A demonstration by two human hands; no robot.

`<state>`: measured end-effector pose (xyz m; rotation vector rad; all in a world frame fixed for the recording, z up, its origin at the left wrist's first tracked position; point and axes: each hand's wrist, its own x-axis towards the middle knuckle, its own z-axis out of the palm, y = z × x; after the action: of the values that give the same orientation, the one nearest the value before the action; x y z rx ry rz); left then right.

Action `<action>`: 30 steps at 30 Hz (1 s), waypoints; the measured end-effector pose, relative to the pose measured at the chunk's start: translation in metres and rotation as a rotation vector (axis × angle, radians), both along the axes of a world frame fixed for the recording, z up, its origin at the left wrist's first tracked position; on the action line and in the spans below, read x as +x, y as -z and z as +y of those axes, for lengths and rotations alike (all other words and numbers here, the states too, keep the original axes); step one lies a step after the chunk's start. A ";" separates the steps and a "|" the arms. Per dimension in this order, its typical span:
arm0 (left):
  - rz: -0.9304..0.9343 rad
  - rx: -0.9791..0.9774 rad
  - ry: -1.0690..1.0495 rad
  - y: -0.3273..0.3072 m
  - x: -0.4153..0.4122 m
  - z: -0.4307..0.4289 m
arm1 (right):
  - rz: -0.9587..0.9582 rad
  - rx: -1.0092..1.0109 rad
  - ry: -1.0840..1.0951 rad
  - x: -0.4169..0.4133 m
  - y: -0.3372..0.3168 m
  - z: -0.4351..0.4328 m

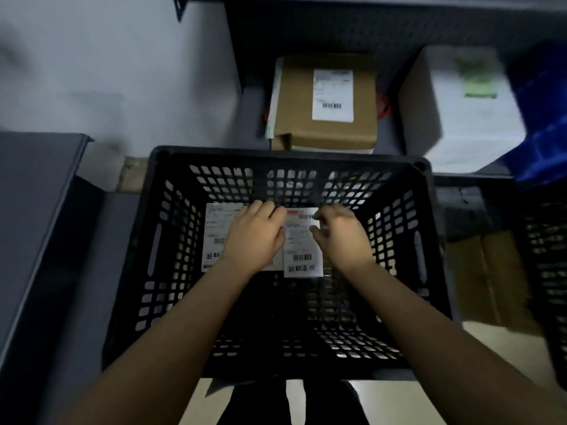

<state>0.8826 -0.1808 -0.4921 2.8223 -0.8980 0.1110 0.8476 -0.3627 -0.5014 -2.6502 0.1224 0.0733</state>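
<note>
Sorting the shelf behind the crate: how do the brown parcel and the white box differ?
The brown parcel is cardboard with a white barcode label; the white box carries a green mark. The brown parcel lies on flat packets; the white box looks bulkier. Both sit behind the black crate.

head cam | worn high | faces steeply down | close over black crate (288, 154)

In the crate (288, 153), the left parcel (216, 228) lies just beside the right parcel (302, 256), toward its 12 o'clock wall. Beyond the crate, a box (325, 99) sits at 12 o'clock, a larger box (460, 118) at 2 o'clock and a carton (484, 277) at 3 o'clock.
</note>
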 end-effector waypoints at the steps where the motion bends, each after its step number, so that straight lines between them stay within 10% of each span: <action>1: -0.043 -0.010 -0.005 -0.013 -0.002 0.001 | -0.050 -0.022 -0.055 0.000 -0.013 0.000; 15: -0.431 0.084 -0.636 -0.169 -0.201 0.050 | -0.527 0.072 -0.856 -0.077 -0.167 0.085; 30: -0.658 0.458 -1.515 -0.259 -0.632 0.113 | -0.663 0.423 -1.698 -0.424 -0.278 0.272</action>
<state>0.2508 -0.0682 -0.2327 3.1142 1.5123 1.1188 0.4237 -0.0904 -0.2230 -1.5073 -1.9910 -0.2002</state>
